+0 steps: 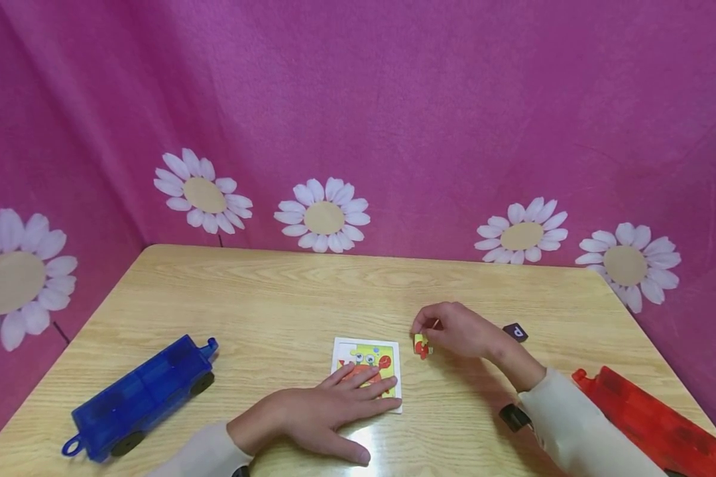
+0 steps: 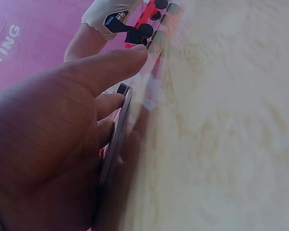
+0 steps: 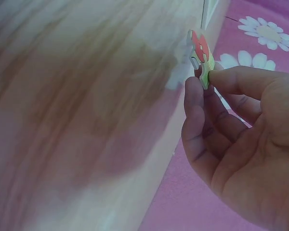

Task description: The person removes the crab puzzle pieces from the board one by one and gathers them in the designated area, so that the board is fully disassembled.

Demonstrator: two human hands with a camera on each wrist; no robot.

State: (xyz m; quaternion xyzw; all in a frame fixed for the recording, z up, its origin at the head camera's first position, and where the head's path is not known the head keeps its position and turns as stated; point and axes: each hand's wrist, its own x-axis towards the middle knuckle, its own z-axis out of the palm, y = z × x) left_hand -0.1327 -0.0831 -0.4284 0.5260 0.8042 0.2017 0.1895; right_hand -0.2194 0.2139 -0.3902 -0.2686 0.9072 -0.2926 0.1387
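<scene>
A small square jigsaw puzzle (image 1: 366, 351) with a white border and a red crab on yellow lies on the table. My left hand (image 1: 328, 414) rests over its lower part with fingers spread, hiding much of the picture. A white patch shows at the puzzle's upper left corner. To the right of the puzzle, my right hand (image 1: 462, 331) pinches a red and yellow puzzle piece (image 1: 419, 344) between thumb and fingers. In the right wrist view the piece (image 3: 202, 50) stands on edge at the fingertips, above the tabletop.
A blue toy wagon (image 1: 143, 394) with black wheels stands at the left of the wooden table (image 1: 262, 291). A red toy wagon (image 1: 656, 417) is at the right, partly behind the right sleeve. A dark tile with a white letter (image 1: 516, 332) lies beyond the right wrist.
</scene>
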